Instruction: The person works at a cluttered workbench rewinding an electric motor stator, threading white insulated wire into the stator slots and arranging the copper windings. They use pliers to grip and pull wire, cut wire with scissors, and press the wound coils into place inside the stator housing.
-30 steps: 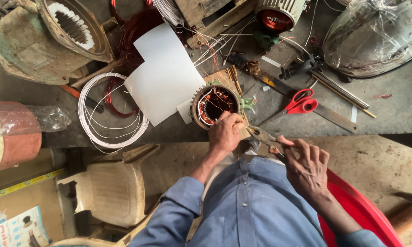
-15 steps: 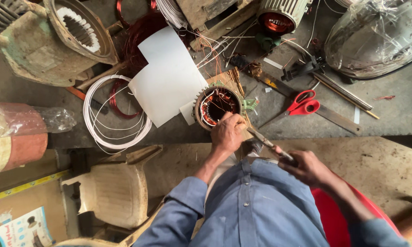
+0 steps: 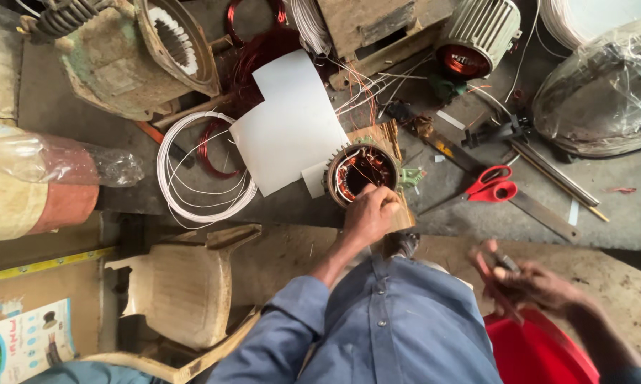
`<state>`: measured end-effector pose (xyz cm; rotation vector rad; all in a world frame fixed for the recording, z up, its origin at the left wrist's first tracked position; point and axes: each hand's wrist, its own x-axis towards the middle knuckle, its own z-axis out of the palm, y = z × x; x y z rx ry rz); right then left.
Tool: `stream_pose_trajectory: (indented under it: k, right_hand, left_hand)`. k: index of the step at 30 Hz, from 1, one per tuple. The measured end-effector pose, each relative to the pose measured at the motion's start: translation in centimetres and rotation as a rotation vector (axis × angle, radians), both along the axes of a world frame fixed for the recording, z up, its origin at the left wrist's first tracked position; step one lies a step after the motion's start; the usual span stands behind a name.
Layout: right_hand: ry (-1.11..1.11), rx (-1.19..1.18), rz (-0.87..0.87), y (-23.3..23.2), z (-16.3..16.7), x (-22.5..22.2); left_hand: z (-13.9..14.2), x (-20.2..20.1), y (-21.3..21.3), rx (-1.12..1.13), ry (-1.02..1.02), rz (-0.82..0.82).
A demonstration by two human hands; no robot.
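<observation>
Stator (image 3: pixel 359 173): small toothed metal ring, copper windings inside, sat on grey worktop (image 3: pixel 619 213) beside white sheet (image 3: pixel 288 131). Left hand (image 3: pixel 370 213) gripped its near rim, fingers curled shut. Right hand (image 3: pixel 527 284), blurred, fingers closed around pliers (image 3: pixel 502 274).

A cluttered grey workbench (image 3: pixel 477 220) stands in daylight, a worn cream plastic chair (image 3: pixel 182 288) beside it.

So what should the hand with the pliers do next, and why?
Probably bring the pliers back up to the small motor stator. The right hand holds them low, off the bench and away from it, while the left hand grips the stator's rim, steadying it with its copper windings exposed.
</observation>
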<state>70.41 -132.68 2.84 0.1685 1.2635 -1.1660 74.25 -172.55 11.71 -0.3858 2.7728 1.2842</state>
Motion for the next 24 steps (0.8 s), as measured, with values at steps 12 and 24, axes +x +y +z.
stream_pose_trajectory:
  k: [12,24]
  right_hand:
    - [1.56,0.189,0.01,-14.8,8.0,-4.0]
    - [1.111,-0.273,0.543,-27.7,13.4,-9.4]
  left_hand:
    - [1.4,2.2,-2.3,-0.128,0.206,-0.115]
    - [0.6,1.5,-5.3,0.19,0.215,-0.142]
